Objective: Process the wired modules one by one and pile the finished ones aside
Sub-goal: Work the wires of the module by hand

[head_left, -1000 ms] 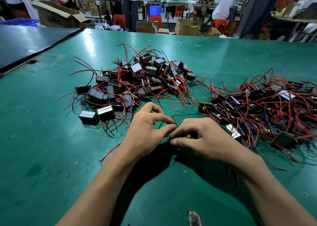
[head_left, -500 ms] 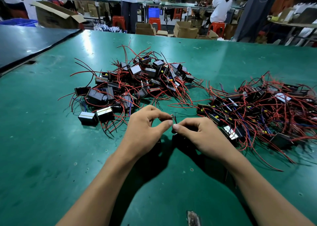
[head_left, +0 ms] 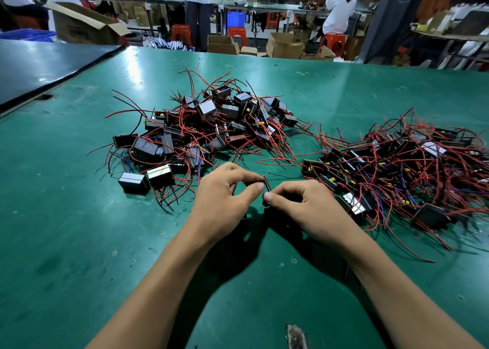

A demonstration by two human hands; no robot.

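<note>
The left hand [head_left: 225,200] and right hand [head_left: 304,205] meet almost thumb-tip to thumb-tip. Each has thumb and curled forefinger closed tight on a pair of thin red and black insulated wires [head_left: 266,183], which stands upright between them with frayed bare strands at its top; its module is hidden under the hands. They work low over the scuffed matte green table [head_left: 79,242], between a left heap of glossy black boxy modules [head_left: 206,128] with springy red leads and a looser right heap [head_left: 397,168].

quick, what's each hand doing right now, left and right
Left hand: closed, pinching the red and black wires.
Right hand: closed, pinching the same wires just below.
</note>
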